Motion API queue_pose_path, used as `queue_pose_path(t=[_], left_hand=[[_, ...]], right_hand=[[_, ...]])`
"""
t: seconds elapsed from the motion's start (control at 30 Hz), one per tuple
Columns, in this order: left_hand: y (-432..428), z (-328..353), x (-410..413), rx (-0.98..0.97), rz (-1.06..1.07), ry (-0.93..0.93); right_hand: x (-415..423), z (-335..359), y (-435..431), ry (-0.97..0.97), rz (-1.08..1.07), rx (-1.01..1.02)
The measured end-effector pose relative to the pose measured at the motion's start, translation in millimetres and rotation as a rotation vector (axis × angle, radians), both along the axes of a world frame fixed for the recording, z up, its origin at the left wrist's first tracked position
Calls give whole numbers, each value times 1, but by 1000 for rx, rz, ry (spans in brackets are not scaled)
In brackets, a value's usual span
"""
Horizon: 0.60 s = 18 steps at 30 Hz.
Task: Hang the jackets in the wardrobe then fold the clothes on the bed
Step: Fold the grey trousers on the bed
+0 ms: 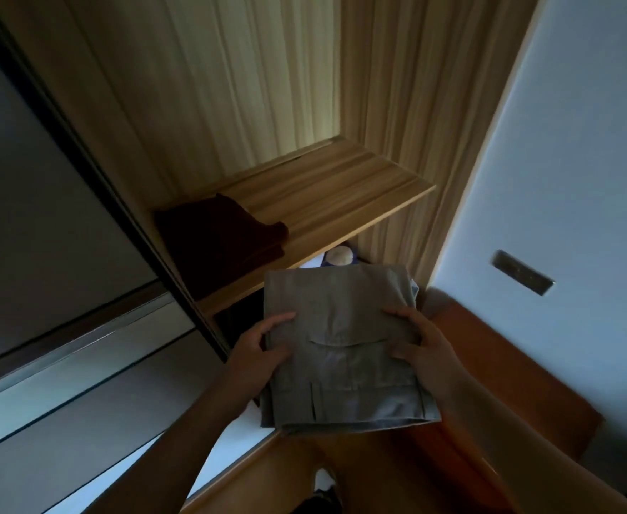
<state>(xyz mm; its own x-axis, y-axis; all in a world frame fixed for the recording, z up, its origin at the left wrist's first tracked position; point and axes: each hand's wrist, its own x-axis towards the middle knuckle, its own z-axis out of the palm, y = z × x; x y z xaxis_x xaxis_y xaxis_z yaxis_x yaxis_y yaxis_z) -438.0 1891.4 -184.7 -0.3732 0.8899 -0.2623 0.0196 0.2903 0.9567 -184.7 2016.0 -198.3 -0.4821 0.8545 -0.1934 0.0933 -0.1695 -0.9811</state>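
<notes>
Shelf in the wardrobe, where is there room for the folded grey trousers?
The shelf is bare from the dark folded clothes at its left end across to the wardrobe's right wall. The left end is taken. Below the shelf it looks crowded, partly hidden behind the grey trousers.

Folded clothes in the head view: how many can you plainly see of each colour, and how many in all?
Grey folded trousers, held in the left hand and right hand: 1
Dark maroon folded garment, lying on the wooden shelf: 1
Total: 2
</notes>
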Motion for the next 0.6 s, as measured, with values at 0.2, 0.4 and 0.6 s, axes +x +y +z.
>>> queue_pose_path(t=[0.2,0.4,0.6], left_hand=[[50,-7,-18,53,94,-7],[116,-16,-47,85,172,-2],[182,-18,-80,55,173,-8]], right_hand=[[-32,8,71,33,65,0],[-74,14,150,-26,95,34],[-107,9,219,-24,95,13]])
